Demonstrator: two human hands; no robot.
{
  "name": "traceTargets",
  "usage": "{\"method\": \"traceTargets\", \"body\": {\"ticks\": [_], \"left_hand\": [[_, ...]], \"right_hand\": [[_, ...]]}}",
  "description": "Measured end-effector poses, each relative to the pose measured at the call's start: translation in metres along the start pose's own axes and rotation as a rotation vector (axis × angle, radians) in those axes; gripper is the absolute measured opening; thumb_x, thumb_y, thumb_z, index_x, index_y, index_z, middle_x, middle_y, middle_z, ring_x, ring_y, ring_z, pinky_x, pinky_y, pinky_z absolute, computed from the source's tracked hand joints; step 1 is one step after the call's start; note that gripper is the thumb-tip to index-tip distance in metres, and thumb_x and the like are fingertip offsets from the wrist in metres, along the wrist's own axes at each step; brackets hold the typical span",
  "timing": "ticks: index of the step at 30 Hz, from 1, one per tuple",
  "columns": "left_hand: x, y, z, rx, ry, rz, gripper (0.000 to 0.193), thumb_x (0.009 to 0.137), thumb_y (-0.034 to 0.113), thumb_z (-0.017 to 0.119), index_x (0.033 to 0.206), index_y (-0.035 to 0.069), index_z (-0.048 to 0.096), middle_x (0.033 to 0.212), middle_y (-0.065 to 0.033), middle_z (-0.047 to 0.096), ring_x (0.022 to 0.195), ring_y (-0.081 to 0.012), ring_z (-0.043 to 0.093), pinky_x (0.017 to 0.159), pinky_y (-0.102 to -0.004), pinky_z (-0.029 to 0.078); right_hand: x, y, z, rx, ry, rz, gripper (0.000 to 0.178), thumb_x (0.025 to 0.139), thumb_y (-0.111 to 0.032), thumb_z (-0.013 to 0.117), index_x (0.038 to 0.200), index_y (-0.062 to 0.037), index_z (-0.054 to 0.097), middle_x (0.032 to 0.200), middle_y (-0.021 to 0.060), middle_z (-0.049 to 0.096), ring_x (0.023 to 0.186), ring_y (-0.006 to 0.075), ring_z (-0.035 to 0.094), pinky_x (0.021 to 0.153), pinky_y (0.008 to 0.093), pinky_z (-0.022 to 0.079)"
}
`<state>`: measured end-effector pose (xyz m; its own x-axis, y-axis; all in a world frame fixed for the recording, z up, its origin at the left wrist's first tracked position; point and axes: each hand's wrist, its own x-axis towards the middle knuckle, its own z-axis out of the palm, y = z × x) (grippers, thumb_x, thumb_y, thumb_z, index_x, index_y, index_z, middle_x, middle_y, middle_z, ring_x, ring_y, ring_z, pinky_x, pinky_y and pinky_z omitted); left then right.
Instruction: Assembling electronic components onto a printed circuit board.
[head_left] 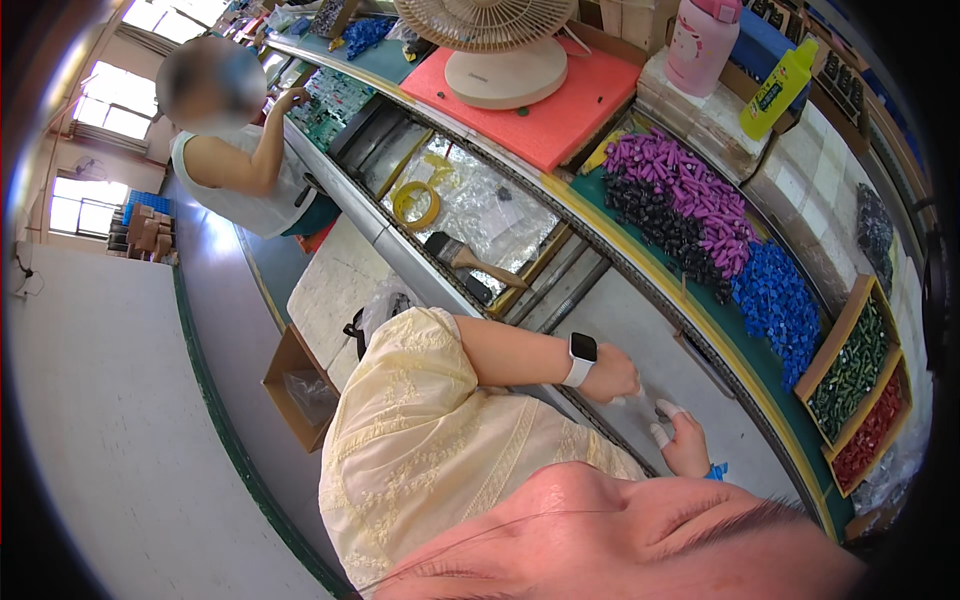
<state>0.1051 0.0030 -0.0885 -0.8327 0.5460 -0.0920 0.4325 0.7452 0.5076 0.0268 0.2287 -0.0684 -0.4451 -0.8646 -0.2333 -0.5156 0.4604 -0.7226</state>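
My left hand (610,377), with a white-strapped watch (580,358) at its wrist, is curled over the grey work surface (625,300). Its fingertips point down, and whatever they may hold is hidden. Close to it on the right is my right hand (686,446), with white covers on its thumb and fingertip and a blue band at the wrist. A small dark piece (661,412) shows at those fingertips, too small to name. Left of my hands, a wooden-handled brush (470,256) lies on a plastic-covered tray (485,215) beside a yellow tape roll (416,204).
Purple (680,180), black (665,230) and blue pieces (775,305) lie heaped beyond the rail. Boxes of green (850,375) and red pieces (872,435) stand at right. A fan (505,75), pink bottle (700,45) and yellow-green bottle (780,90) stand behind. Another person (240,165) works at far left.
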Motion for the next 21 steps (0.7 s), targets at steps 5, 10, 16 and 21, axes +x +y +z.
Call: {"method": "traceTargets", "body": {"ticks": [5,10,16,21], "left_hand": [[0.002,-0.003,-0.002,0.016,-0.002,-0.031,0.016,0.068,0.017,0.059,0.08,0.007,0.059,0.079,-0.0135,0.061,0.076,-0.0323,0.06,0.064,-0.0427,0.049],[0.005,-0.012,0.002,0.046,0.001,-0.081,0.018,0.073,0.022,0.058,0.079,0.006,0.06,0.078,-0.0134,0.061,0.074,-0.0324,0.06,0.063,-0.043,0.049],[-0.01,-0.009,-0.03,0.147,0.316,-0.159,0.02,0.073,0.028,0.059,0.077,0.008,0.06,0.078,-0.0112,0.06,0.075,-0.0308,0.059,0.063,-0.0417,0.048],[-0.118,-0.023,-0.072,0.207,0.902,-0.343,0.034,0.073,0.021,0.058,0.106,0.014,0.06,0.096,-0.0118,0.061,0.092,-0.0296,0.056,0.078,-0.0381,0.045]], "right_hand": [[-0.001,-0.007,-0.001,-0.038,0.013,-0.007,0.036,0.074,-0.01,0.063,0.108,-0.0018,0.055,0.098,0.0168,0.058,0.088,0.0309,0.057,0.077,0.036,0.046],[0.008,-0.001,0.003,-0.046,0.068,-0.05,0.034,0.074,-0.008,0.062,0.107,-0.0021,0.056,0.094,0.0162,0.06,0.086,0.0293,0.059,0.076,0.0347,0.046],[0.015,0.014,0.007,0.066,0.287,-0.018,0.028,0.078,-0.008,0.06,0.105,-0.0019,0.058,0.089,0.016,0.062,0.083,0.0293,0.061,0.076,0.0331,0.047],[0.001,-0.014,0.003,-0.249,0.342,-0.072,0.024,0.079,-0.006,0.058,0.103,-0.0019,0.058,0.092,0.0162,0.061,0.086,0.0305,0.059,0.076,0.0341,0.046]]}}
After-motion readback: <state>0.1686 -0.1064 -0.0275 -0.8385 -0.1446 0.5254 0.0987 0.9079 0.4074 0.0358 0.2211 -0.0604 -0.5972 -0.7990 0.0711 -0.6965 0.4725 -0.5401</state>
